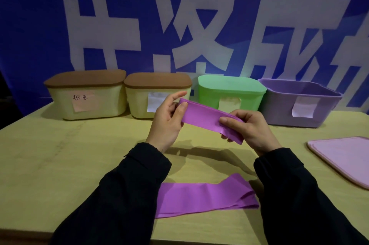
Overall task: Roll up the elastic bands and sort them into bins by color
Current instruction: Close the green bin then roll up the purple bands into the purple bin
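Observation:
A folded purple elastic band (203, 115) is held flat in the air above the table, between both hands. My left hand (167, 121) pinches its left end with the thumb on top. My right hand (249, 127) grips its right end, fingers curled over the fold. A second purple band (201, 196) lies flat on the table near the front edge, between my sleeves. Behind the hands, at the right, stands an open purple bin (327, 113) without a lid.
Along the back stand two cream bins with brown lids (85, 95) (139, 99) and a green bin with a green lid (231, 93), each with a paper label. A pink lid (343, 157) lies flat at the right. The wooden table (69, 155) stretches leftward.

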`<action>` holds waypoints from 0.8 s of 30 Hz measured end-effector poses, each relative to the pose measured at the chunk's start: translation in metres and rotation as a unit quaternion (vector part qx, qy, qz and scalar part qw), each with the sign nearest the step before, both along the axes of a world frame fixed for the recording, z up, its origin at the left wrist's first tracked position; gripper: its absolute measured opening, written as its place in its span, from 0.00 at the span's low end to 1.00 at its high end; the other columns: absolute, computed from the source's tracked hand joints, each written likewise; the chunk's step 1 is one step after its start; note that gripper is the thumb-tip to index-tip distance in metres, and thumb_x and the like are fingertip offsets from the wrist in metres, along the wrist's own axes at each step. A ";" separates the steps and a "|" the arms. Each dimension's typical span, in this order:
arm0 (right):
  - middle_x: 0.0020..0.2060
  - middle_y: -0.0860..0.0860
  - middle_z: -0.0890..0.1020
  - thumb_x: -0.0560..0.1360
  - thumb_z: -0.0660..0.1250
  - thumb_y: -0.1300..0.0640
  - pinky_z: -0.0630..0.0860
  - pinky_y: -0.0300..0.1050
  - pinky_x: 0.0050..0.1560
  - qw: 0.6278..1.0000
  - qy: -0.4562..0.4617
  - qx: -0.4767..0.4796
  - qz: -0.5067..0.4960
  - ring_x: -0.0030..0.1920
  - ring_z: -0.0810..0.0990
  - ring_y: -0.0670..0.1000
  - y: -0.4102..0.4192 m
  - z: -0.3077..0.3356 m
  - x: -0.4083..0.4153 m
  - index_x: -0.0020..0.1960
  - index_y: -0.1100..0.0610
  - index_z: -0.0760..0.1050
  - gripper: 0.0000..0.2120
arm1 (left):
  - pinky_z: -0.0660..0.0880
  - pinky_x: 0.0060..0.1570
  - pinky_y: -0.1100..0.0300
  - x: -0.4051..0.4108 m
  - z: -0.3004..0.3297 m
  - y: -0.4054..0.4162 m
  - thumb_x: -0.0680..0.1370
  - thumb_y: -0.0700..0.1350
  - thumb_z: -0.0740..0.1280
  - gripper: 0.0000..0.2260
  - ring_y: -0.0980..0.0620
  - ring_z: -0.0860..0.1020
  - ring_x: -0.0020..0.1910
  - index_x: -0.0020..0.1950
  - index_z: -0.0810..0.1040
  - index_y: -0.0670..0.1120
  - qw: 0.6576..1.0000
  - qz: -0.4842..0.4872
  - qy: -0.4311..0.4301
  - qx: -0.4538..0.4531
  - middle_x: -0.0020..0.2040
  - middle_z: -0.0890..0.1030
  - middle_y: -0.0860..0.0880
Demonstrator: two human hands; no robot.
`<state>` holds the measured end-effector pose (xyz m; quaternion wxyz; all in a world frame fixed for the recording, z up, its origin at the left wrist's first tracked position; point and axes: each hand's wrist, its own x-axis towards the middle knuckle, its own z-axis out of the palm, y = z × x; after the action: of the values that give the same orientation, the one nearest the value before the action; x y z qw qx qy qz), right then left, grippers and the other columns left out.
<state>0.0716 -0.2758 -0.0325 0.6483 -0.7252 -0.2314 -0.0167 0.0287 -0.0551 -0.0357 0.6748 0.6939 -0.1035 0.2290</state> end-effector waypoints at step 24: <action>0.35 0.58 0.83 0.70 0.74 0.55 0.80 0.41 0.32 0.994 0.024 0.111 -0.008 0.31 0.83 0.53 -0.003 -0.008 0.011 0.51 0.64 0.80 0.15 | 0.76 0.35 0.58 0.000 0.001 0.008 0.81 0.41 0.69 0.10 0.52 0.78 0.39 0.60 0.78 0.52 0.998 -0.027 -0.017 -0.058 0.49 0.83 0.51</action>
<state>0.0825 -0.2789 -0.0408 0.7299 -0.6509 -0.2067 -0.0302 0.0283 -0.0469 -0.0350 0.7179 0.6467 -0.1199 0.2281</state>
